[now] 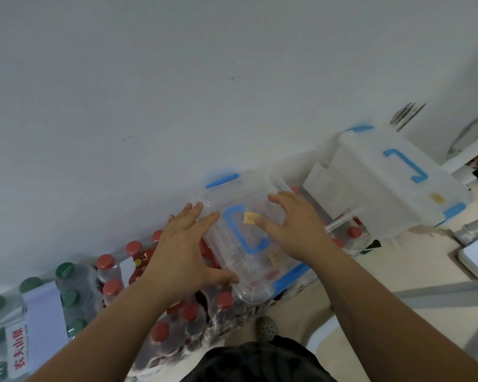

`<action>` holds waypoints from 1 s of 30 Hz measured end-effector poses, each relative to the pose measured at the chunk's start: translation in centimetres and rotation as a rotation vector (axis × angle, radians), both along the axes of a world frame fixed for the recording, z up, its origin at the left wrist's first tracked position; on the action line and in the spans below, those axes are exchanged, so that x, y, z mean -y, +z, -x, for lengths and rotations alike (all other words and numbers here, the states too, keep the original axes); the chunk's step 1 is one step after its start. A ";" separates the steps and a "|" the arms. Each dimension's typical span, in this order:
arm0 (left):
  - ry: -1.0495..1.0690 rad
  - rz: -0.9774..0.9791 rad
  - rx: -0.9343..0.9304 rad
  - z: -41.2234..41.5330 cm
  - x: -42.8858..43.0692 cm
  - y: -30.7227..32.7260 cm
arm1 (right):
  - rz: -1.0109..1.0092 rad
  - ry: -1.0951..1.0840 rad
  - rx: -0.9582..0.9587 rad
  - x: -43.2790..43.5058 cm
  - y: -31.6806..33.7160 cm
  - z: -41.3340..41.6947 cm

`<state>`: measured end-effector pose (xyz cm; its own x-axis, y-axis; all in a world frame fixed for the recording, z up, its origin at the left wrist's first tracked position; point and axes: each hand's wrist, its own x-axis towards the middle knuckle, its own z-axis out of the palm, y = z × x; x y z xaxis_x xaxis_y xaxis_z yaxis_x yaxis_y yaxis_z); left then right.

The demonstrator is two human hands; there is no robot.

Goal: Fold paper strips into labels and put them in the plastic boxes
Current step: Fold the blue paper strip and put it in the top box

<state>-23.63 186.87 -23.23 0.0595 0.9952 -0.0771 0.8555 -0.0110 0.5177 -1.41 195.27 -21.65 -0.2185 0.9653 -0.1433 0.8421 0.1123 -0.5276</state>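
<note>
Bottles with green caps (66, 271) stand shrink-wrapped at the far left, and the wrap carries a white band with red characters (18, 346). Just to their right, packs of bottles with red caps (105, 263) run along the foot of the white wall (149, 78). The clear plastic box (255, 295) rests on top of these packs, lid on, with a blue latch (222, 181) at its far edge and another at its near right edge. The left hand (182, 249) lies on the left side of the lid: the fingers are straight and spread across the lid surface, and the thumb reaches along the near left corner; nothing is gripped. A blue handle (246, 232) sits at the middle of the lid. A small yellow paper label (251, 217) shows just beside the handle's far end; whether it lies on the lid or beneath it cannot be told. A second, paler label (276, 256) shows through the lid near the right edge. The right hand (295, 230) rests flat on the right side of the lid, fingers extended toward the far edge, thumb tip touching the yellow label; it holds nothing. Further right, a second, cloudier plastic box (370, 188) stands against the wall, apart from the first. It has a blue handle of its own, blue latches and a yellow label (437, 197) on its lid. Pale floor (398, 257) lies in front of it.
</note>
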 end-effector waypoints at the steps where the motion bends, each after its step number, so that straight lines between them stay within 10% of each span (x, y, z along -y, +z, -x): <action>1: -0.002 -0.012 0.007 0.0 -0.1 -0.1 | 0.004 -0.011 -0.027 -0.1 0.1 -0.1; 19: 0.029 -0.236 0.166 -6.6 -3.5 1.4 | 0.003 -0.071 -0.322 -4.2 3.8 -7.1; 30: 0.049 0.048 0.105 -14.2 -10.6 3.6 | 0.022 0.006 -0.008 -11.1 2.7 -11.9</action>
